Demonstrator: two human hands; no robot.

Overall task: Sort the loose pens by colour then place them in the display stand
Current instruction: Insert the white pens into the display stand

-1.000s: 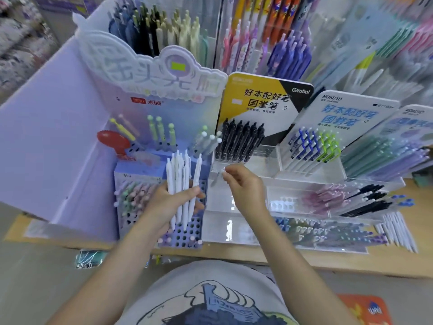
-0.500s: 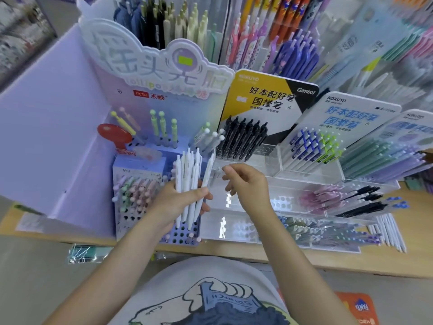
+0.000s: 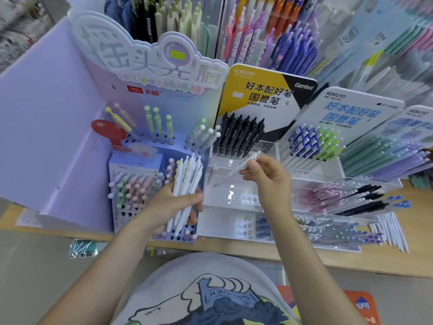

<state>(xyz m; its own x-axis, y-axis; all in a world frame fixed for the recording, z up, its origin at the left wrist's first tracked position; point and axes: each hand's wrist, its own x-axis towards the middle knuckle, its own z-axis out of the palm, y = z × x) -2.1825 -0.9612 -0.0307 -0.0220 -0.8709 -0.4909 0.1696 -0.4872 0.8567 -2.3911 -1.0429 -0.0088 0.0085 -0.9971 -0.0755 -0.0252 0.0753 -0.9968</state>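
Left hand [image 3: 172,202] clenched round a bunch of white pens [image 3: 187,181], tips down, in front of the lilac peg stand [image 3: 131,184]. Right hand [image 3: 269,177] pinches one white pen [image 3: 236,171] by its upper end, slanted, tip toward the clear stand [image 3: 234,198]. That stand's near front compartments look empty; right-hand ones already hold pink, black and blue pens. More white pens [image 3: 390,231] lie loose on the shelf at right. Judged: whites gathered by colour, placing barely begun; bunch plus shelf pens left to slot
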